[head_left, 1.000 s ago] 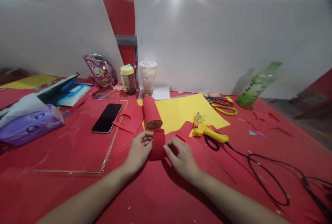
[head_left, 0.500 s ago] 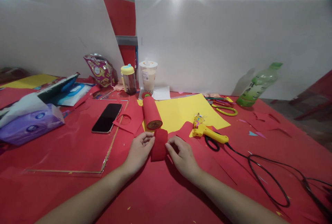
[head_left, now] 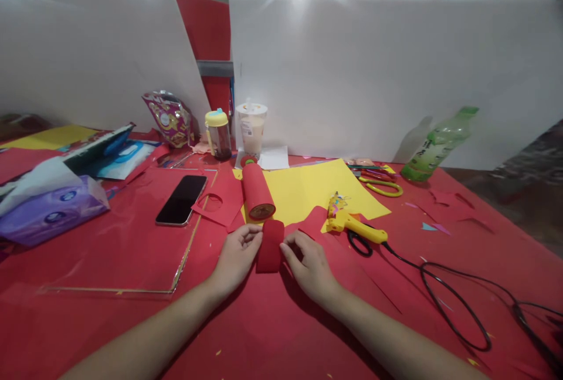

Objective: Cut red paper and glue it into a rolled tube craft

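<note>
Beneath the fingers, the red desk is littered with paper scraps, by which a glued face could be fouled if it were set down there. Beyond the fingers, a yellow sheet is spread; it could be dragged by a stray forearm, along with whatever rests on it. To the right of the fingers, a yellow hot-glue gun is laid with its black cord looped nearer the right forearm; if the cord were snagged, the gun could be pulled across, and a burn could be caused if it is hot. Just beyond the fingers, a red paper-wrapped cylinder is laid on its side, so it could be rolled by a knock. Between the fingers, a curved red paper strip is lightly pinched at its side edges, by the left hand and the right hand; it could be creased by too firm a squeeze, or skewed by uneven pressure.
</note>
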A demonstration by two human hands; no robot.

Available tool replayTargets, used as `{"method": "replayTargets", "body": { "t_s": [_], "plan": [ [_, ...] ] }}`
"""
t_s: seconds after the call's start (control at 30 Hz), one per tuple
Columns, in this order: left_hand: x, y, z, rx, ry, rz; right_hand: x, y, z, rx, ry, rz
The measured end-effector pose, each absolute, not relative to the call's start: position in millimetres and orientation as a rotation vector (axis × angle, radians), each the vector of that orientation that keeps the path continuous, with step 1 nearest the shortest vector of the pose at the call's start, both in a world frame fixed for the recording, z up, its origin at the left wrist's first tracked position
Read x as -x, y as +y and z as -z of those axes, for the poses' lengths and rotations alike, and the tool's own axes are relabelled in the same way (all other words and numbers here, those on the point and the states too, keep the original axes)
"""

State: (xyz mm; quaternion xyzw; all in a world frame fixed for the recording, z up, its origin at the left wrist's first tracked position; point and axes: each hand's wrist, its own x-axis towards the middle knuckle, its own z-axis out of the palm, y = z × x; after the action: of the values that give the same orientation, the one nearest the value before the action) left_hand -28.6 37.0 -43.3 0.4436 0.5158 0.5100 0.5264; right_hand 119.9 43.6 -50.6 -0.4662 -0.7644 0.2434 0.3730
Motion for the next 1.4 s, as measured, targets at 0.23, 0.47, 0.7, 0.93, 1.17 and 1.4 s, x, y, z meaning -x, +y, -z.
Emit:
{"method": "replayTargets", "body": {
  "t_s": [0.23, 0.47, 0.7, 0.93, 1.17, 1.4],
  "plan": [
    [28.1, 35.2, 41.1, -1.069, 1.236, -1.209, -120.6, 42.7, 49.5, 1.209, -1.978, -0.633],
    [28.6, 35.9, 41.4, -1.109, 1.236, -1.201, -120.2, 43.1, 50.5, 1.211, -1.973, -0.635],
    [29.0, 36.1, 43.1, -1.149, 1.244, -1.183, -120.8, 43.2, 52.4, 1.207, -1.954, -0.630],
    [29.3, 34.2, 41.6, -1.161, 1.260, -1.190, -120.5, 43.3, 52.2, 1.218, -1.945, -0.661],
    [29.8, 34.2, 43.2, -1.160, 1.257, -1.183, -121.4, 43.3, 52.1, 1.229, -1.914, -0.712],
    [28.3, 35.0, 42.8, -1.155, 1.269, -1.182, -122.2, 44.0, 54.4, 1.254, -1.811, -0.849]
  ]
}}
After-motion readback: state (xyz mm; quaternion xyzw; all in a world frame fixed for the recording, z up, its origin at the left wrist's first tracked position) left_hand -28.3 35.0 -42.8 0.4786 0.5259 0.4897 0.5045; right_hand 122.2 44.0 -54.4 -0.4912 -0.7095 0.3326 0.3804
